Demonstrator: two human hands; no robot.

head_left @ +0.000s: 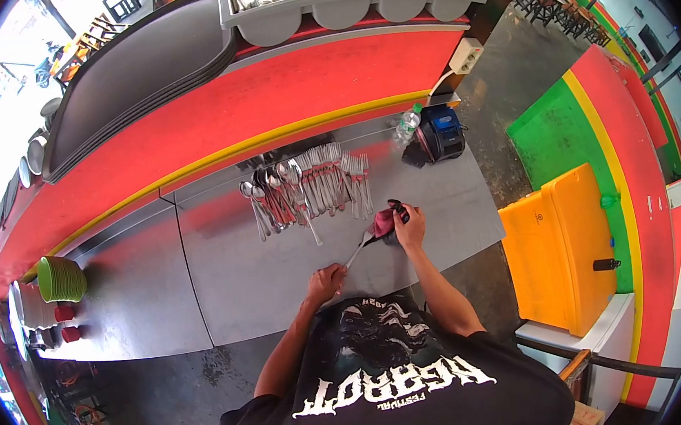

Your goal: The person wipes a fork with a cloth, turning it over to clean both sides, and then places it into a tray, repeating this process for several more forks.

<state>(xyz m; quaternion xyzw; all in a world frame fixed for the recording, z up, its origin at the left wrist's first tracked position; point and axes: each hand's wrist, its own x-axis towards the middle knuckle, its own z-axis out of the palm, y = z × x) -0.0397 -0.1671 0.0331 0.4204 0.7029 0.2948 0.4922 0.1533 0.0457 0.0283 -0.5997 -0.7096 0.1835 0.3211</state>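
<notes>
My left hand [328,282] is closed round the handle end of a fork [356,253], low over the steel counter [258,290]. The fork slants up to the right, and its head meets a dark red cloth [382,223]. My right hand [410,226] grips that cloth, with a black part of it between the fingers. Beyond my hands lie rows of spoons [273,181] on the left and forks [329,177] on the right, side by side with handles toward me. One spoon [298,185] lies over the others, its handle reaching closer to me.
A plastic bottle [408,124] and a blue and black bag [440,132] stand at the back right. Green plates [62,279] are stacked at the far left. Above the red ledge are dark trays [138,68] and a grey cutlery holder [337,8]. A yellow box [559,253] stands right.
</notes>
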